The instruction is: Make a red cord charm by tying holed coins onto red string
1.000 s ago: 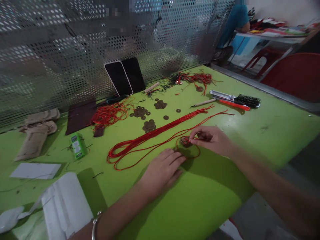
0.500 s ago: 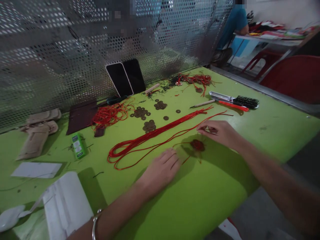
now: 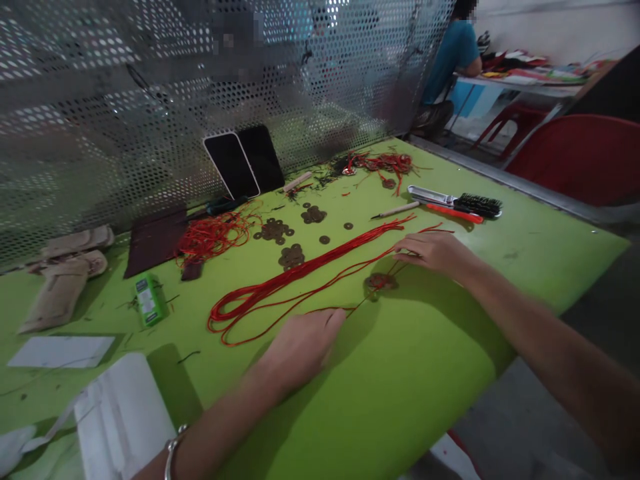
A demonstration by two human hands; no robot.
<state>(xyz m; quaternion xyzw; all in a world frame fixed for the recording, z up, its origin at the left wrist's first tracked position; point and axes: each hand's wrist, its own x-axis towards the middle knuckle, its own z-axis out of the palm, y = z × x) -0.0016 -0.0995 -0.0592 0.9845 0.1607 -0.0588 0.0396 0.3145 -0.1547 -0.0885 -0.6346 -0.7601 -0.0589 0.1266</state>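
Fingers of the bare left hand (image 3: pixel 305 343), at the lower centre of the frame, are pinched together on one end of a thin red cord (image 3: pixel 361 305); those of the bare right hand (image 3: pixel 435 257), right of centre, appear pinched on cord at the far side, though the exact grip is too small to confirm. Between them, just right of centre, lies a small cluster of brownish round metal discs (image 3: pixel 383 281), blurred, with the cord leading to it from both sides; whether the cluster touches the smooth green tabletop (image 3: pixel 340 413) cannot be told. Findings on method: the pull should be even from both hands and kept low, so that the discs stay flat and centred rather than tipping or sliding to one side. Tension is best taken up gradually, with any twist near the discs smoothed out first. One caution is noted: the folded bundle of long red cords (image 3: pixel 340 252) runs diagonally across the centre, with loose ends near the right fingers (same colour, hence easily caught by mistake). Loose brown discs with centre holes (image 3: pixel 291 257), above the bundle, are clear of the handwork.
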